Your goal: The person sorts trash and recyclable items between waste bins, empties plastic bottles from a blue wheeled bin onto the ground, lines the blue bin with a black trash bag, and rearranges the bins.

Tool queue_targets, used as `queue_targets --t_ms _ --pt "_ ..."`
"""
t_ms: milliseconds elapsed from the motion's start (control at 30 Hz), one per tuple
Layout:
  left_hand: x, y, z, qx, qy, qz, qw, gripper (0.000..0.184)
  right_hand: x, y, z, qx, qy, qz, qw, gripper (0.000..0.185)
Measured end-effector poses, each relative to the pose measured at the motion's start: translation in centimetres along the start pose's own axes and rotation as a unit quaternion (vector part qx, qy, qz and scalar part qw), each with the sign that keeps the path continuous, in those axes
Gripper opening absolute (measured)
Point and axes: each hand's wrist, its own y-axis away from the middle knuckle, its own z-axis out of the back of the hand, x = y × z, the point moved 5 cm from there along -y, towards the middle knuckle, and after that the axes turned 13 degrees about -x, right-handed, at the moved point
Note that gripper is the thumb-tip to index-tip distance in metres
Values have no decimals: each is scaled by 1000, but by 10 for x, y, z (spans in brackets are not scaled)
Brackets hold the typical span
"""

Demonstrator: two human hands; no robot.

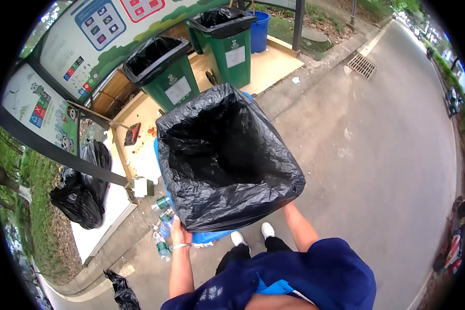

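Observation:
A large blue trash bin (207, 237) stands in front of me, lined with a black garbage bag (232, 199) folded out over its rim. The bag gapes and its inside is dark. My left hand (180, 232) is closed on the bag's edge at the near left corner. At the near right corner, my right hand (290, 206) reaches under the bag's overhang, which hides its fingers. Several plastic bottles (163, 247) lie on the ground just left of the bin, close to my left hand.
Behind are two green bins (178, 77) with black liners and a blue barrel (260, 33). A broom (132, 133) leans at the shelter. Filled black bags (82, 199) sit left; another black bag (122, 292) lies nearer. Road (377, 170) stretches right, with a drain grate (362, 66).

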Motion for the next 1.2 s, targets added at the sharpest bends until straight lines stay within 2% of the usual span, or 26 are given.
queue_targets --t_ms 33,100,133,167,233,300,333,367,433,467,500,567,633,700,767,833,867,967,1033,1067,1100,1133,1167,1200 --pt "-12 -4 0 -1 -6 -21 1000 27 -16 11 4 4 -32 -1 999 18" --pt "-19 -30 1 29 -6 -54 998 28 -114 -14 63 60 99 -173 978 10" --pt "-17 -43 -1 34 4 -16 999 28 -106 43 47 220 299 -175 912 15" --pt "-15 -52 -4 41 11 26 999 29 -109 81 39 257 287 -255 887 18" --pt "-14 -46 -14 63 -2 85 994 39 -90 163 3 272 217 -291 891 33" --pt "-17 -29 -23 129 23 144 981 45 -110 176 -22 273 172 -274 906 39" --pt "-13 -34 -20 186 -6 145 972 47 -118 182 -33 274 128 -264 916 44" --pt "-9 -38 -15 227 4 195 954 46 -123 193 -45 262 111 -249 926 44" --pt "2 -59 -1 239 -27 225 944 47 -113 206 -63 146 19 -122 982 43" --pt "6 -65 3 275 -3 239 931 47 -121 197 -62 127 14 -92 988 42" --pt "-1 -53 -5 301 26 264 916 48 -119 198 -63 79 20 -64 995 41" --pt "-5 -42 -9 331 31 272 903 49 -111 194 -65 74 21 -29 997 44" --pt "5 -40 -10 330 28 286 899 46 -108 173 -56 70 75 -64 993 44" --pt "16 -34 -15 372 -55 312 872 44 -96 146 -42 -2 116 -22 993 45" --pt "34 -18 -27 335 -86 329 878 41 -58 160 -44 -23 128 23 991 59" --pt "53 0 -37 351 -75 354 864 39 -40 146 -23 -104 191 52 975 59" --pt "62 3 -37 357 -48 382 851 37 -46 154 -14 -111 191 48 974 59" --pt "63 10 -39 359 -2 417 835 36 -50 186 -18 -35 302 112 946 53" --pt "58 12 -36 332 6 397 856 33 -50 214 -24 21 375 152 914 49" --pt "61 9 -32 327 4 389 861 34 -60 237 -35 54 330 41 941 41" --pt "61 10 -31 331 -5 388 860 33 -66 233 -35 51 331 27 942 41" --pt "60 12 -29 341 -6 378 861 33 -69 229 -44 133 175 -2 976 40" --pt "59 14 -25 347 -6 369 862 33 -69 227 -53 205 12 -34 978 39" --pt "59 14 -19 339 -14 378 862 32 -67 227 -57 189 -24 -36 981 39"
